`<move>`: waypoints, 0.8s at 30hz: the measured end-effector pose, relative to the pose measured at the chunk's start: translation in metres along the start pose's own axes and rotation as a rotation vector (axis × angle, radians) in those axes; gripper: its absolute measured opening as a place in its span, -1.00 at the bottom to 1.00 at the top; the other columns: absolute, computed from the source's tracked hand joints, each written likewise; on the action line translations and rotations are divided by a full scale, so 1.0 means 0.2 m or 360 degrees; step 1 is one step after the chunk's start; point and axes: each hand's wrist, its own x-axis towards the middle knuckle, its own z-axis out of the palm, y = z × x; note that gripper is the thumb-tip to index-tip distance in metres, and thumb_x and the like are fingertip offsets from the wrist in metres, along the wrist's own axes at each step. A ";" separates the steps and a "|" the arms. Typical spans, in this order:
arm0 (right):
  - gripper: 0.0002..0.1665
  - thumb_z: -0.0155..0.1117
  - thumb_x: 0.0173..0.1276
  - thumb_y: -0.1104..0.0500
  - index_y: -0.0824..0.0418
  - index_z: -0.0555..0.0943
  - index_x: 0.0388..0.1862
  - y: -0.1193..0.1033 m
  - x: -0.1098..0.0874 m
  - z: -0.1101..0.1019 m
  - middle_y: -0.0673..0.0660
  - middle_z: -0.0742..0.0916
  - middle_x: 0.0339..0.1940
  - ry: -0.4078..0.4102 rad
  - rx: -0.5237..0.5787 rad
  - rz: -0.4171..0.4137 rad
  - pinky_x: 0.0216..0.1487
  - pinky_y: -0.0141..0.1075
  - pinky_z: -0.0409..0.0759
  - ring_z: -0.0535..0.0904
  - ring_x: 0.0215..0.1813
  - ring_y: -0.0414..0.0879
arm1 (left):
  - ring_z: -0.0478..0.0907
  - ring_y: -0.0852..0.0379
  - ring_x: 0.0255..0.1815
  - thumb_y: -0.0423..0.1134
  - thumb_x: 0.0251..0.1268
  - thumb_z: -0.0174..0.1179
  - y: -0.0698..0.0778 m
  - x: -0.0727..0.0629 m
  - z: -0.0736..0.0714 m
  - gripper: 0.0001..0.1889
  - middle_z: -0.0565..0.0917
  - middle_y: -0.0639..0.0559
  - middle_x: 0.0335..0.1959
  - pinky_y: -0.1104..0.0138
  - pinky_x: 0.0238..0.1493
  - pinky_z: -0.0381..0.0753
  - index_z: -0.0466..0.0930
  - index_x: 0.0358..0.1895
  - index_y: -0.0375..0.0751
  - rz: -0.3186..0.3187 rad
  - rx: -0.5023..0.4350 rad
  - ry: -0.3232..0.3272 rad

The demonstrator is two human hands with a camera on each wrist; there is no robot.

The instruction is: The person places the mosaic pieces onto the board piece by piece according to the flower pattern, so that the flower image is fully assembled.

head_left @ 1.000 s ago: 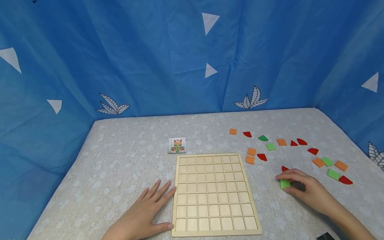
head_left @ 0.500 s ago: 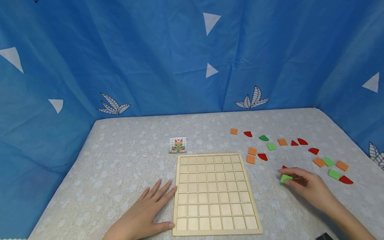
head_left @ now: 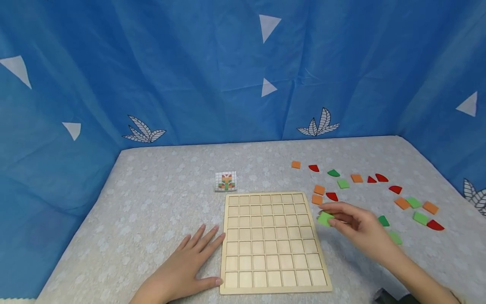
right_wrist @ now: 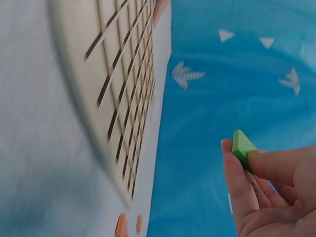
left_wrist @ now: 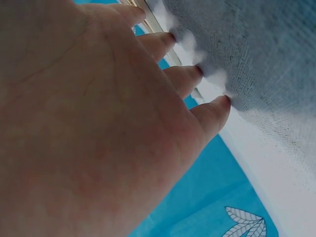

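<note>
A light green square tile [head_left: 325, 218] is pinched between thumb and fingers of my right hand [head_left: 357, 226], just off the right edge of the wooden grid board [head_left: 274, 290]. In the right wrist view the same green tile [right_wrist: 242, 148] stands tilted between the fingertips, above the table. My left hand [head_left: 184, 266] lies flat with spread fingers on the cloth at the board's left edge, its thumb touching the frame. The left wrist view shows that hand [left_wrist: 108, 123] from the palm side. All the board's square cells are bare.
Behind the board lies a small pattern card [head_left: 225, 181] with a flower design. Loose tiles are scattered to the right: orange squares [head_left: 319, 190], red quarter-rounds [head_left: 332, 196], green pieces [head_left: 420, 218]. A dark object [head_left: 385, 297] sits beneath the right forearm. A blue curtain [head_left: 212, 76] encloses the table.
My right hand has picked the light green tile up off the cloth and carried it left toward the board. A dark green piece and another light green tile now show. The left hand stays put.
</note>
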 end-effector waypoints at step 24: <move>-0.75 0.25 0.24 0.41 0.32 0.63 -0.08 -0.04 -0.07 0.49 0.11 0.69 -0.15 -0.0397 0.0501 0.0116 -0.37 -0.30 0.62 0.64 -0.29 -0.17 | -0.18 -0.18 0.44 0.45 0.12 -0.09 0.01 0.00 -0.01 -0.08 -0.04 -0.01 0.49 -0.26 0.21 -0.02 0.03 0.48 0.03 -0.0021 0.0017 -0.0007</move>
